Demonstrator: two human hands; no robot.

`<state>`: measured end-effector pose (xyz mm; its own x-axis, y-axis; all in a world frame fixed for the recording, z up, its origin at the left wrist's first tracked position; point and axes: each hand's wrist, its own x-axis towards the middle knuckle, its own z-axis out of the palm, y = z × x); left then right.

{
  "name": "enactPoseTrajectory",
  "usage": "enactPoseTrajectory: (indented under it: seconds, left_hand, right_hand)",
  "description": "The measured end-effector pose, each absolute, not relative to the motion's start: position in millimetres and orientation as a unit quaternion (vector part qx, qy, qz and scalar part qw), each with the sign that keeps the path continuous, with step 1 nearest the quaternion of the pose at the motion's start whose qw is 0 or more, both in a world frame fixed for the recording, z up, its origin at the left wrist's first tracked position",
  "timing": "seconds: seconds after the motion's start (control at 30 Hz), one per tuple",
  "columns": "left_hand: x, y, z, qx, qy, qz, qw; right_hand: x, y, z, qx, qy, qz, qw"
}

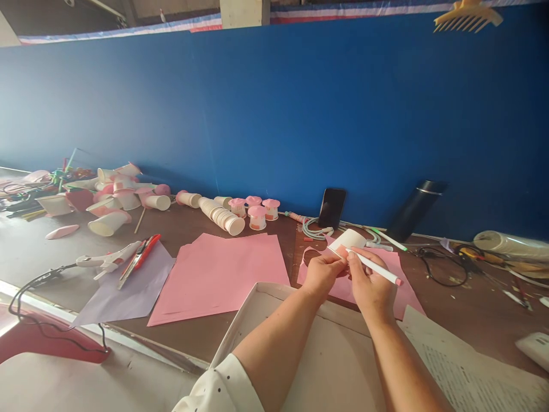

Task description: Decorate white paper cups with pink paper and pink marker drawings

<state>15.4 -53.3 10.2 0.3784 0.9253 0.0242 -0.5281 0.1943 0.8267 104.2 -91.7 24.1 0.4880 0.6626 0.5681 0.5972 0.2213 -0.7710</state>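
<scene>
A white paper cup lies tilted between my hands, its side turned toward me. My left hand is closed on the cup near its rim. In my right hand is a white marker pen with a pink end, its tip toward the cup's side. My fingers hide part of the cup, and a small orange-pink patch shows on it beside them. Under the hands lies a pink paper sheet with a cut-out edge. Several finished-looking cups with pink mushroom-like tops stand farther left.
A stack of paper cups lies by the blue partition. Pink sheets, a glue gun and a red utility knife are to the left. A phone and black bottle stand behind; a white box lid sits in front.
</scene>
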Motion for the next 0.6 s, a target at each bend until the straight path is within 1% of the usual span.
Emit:
enactPoseTrajectory:
  seconds: [0.4, 0.6]
  left_hand:
    - [17.9, -52.2, 3.7, 0.476, 0.294, 0.482, 0.674]
    - [17.3, -54.8, 3.7, 0.535, 0.325, 0.468, 0.624]
  right_hand:
    - [105.5, -88.9, 19.6, -0.602, -0.504, 0.06, 0.617]
    - [108.0, -87.1, 16.7, -0.627, -0.492, 0.028, 0.603]
